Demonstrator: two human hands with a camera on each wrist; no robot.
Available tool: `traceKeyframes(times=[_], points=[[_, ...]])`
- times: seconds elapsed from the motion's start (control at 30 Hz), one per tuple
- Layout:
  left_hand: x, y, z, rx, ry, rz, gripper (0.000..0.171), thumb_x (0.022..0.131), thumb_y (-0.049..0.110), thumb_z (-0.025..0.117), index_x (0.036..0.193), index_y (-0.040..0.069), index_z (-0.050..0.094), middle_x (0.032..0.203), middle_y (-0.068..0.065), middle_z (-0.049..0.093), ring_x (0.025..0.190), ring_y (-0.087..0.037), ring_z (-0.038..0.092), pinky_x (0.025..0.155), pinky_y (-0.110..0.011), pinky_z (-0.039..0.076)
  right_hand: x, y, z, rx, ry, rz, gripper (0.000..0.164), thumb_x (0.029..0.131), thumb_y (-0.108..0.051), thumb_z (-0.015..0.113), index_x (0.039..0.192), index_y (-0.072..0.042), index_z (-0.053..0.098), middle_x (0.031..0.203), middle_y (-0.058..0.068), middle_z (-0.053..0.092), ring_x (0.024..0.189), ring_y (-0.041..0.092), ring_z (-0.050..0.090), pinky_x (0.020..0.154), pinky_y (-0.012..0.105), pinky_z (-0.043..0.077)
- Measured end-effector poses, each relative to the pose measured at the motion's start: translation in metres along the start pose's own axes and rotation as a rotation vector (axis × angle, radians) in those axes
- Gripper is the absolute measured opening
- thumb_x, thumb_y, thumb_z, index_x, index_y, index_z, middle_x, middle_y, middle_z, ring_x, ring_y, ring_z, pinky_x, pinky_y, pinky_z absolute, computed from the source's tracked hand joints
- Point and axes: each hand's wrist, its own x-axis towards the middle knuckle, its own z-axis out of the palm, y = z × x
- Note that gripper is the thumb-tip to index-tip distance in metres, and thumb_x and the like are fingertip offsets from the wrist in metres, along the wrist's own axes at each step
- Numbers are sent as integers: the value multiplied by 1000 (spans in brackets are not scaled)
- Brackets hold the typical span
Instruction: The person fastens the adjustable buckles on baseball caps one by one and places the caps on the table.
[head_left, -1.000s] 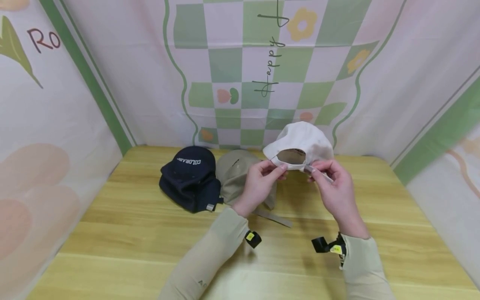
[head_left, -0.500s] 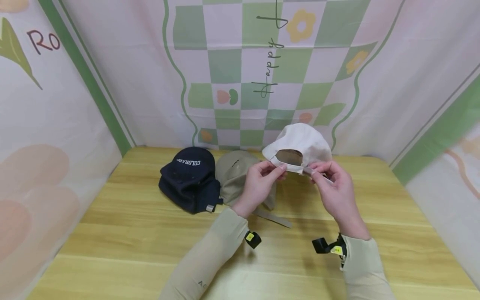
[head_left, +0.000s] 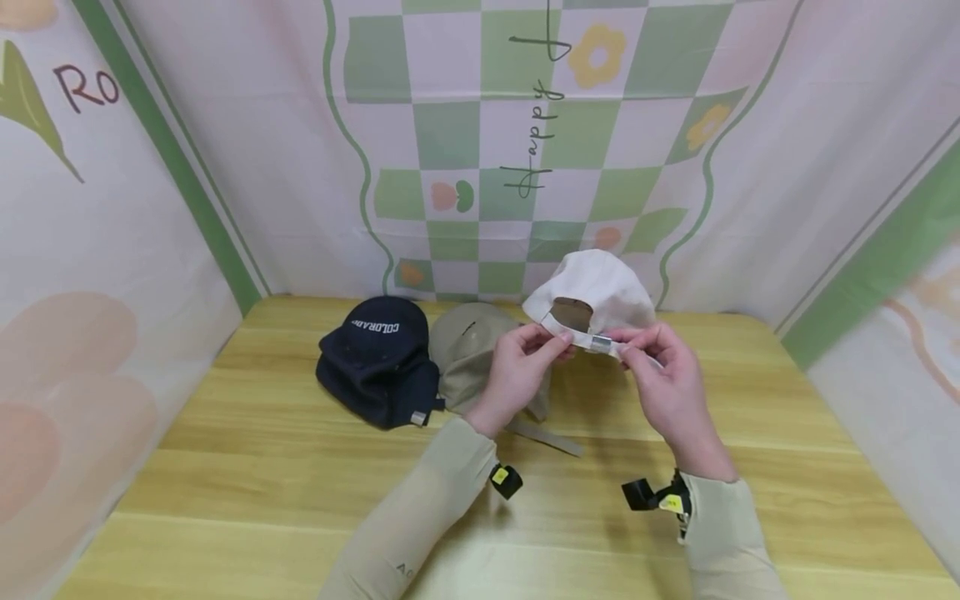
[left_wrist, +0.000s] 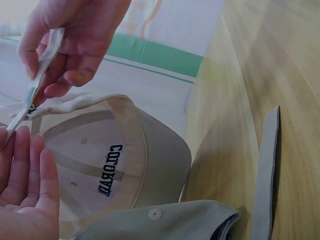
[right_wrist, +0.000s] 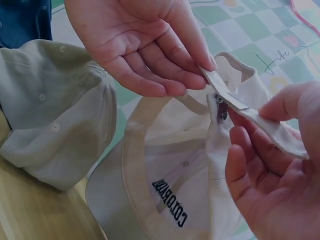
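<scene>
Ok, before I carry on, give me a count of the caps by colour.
White cap: 1, held in the left hand and right hand
Khaki cap: 1
Navy cap: 1
Total: 3

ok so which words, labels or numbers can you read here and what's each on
"COLORAD…", end unclear: navy cap
"COLORAD…", end unclear: inside the white cap
"Happy": back curtain
"Life", apparently: back curtain, right wrist view
"RO": left curtain
"AO", small, possibly partial: left sleeve
Unreadable: yellow wrist labels, black mark on khaki cap
</scene>
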Motion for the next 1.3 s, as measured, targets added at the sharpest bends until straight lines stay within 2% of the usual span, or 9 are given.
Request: traceKeyframes(times=[0.1,0.2,0.37,0.63,0.83,0.93,1.1,1.17,1.3], points=[[0,2,0,-14,-1,0,15,98,2,67,101,-13,68,94,-20,72,86,-26,72,84,-39,59,0,0,-1,-6,-14,35,14,101,-2,62,96,9,56,106,-3,72,89,17,62,67,19,52],[0,4,0,-25,-6,6,15,99,1,66,102,-13,67,95,-19,72,87,-26,73,84,-35,59,-1,1,-2,-26,-27,57,14,100,-6,65,98,7,61,98,-2,70,80,16,60,62,20,51],[1,4,0,-28,-11,30,16,100,1,65,103,-14,66,96,-21,72,91,-39,71,83,-36,59,-4,7,-3,-66,-96,93,18,100,-12,68,101,5,66,86,0,70,72,13,60,59,22,51],[0,5,3,-39,-9,30,18,101,3,64,102,-14,66,96,-24,72,93,-49,68,83,-36,59,-9,28,-2,-178,-244,198,32,101,-25,68,119,1,70,102,15,74,80,18,62,62,30,54],[-1,5,4,-49,-5,27,16,101,2,63,101,-14,64,95,-25,72,90,-45,70,82,-36,59,-9,37,4,-183,-245,261,41,103,-27,64,132,2,64,108,22,71,83,20,64,65,33,55],[-1,5,5,-62,-7,34,15,102,1,61,101,-14,63,94,-26,72,87,-39,72,82,-38,60,-10,38,6,-150,-239,281,43,103,-27,64,134,3,61,112,23,70,86,18,66,67,32,55],[-2,6,5,-64,-15,37,15,102,1,60,102,-14,62,96,-27,71,83,-23,72,83,-38,59,-11,38,13,20,-255,286,46,102,-21,66,137,6,54,129,27,62,100,13,68,87,31,57],[-1,6,5,-63,-21,38,15,103,1,60,103,-14,62,97,-27,71,83,-21,72,83,-38,59,-10,37,15,57,-235,259,42,100,-20,69,132,5,56,124,25,64,98,13,69,86,32,58],[-1,5,6,-53,-15,35,16,102,2,61,104,-13,62,97,-26,71,84,-24,73,84,-40,59,-8,35,19,80,-148,187,23,100,-19,70,112,-1,63,96,12,71,80,15,66,71,28,57]])
